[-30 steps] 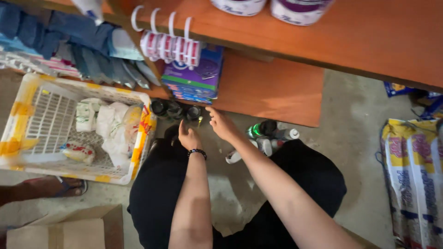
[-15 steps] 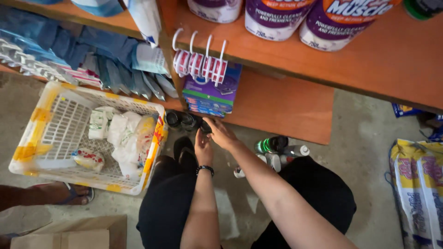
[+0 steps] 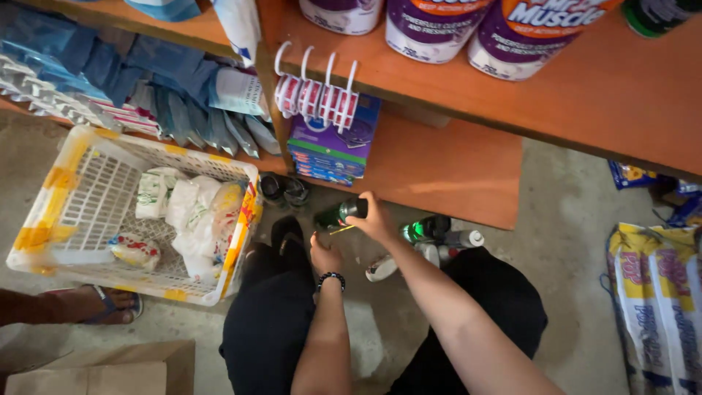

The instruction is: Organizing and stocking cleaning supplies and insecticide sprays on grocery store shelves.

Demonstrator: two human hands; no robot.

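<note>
Since a moment ago the right hand (image 3: pixel 376 219) has lifted a dark green black-capped bottle (image 3: pixel 338 215), fingers clamped round its cap end, above the loosely curled, empty left hand (image 3: pixel 324 256), while the white plastic basket (image 3: pixel 88 168) beyond holds white wrapped packets (image 3: pixel 186 212).

glossy green bottle (image 3: pixel 338 215), plastic basket (image 3: pixel 88 172), wooden shelf (image 3: pixel 453 164)

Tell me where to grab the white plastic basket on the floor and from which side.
Take the white basket by its top rim on both short ends, coming from above. It sits flat with its mouth up, packets fill the middle, and the mesh walls give little else to grip.
</note>
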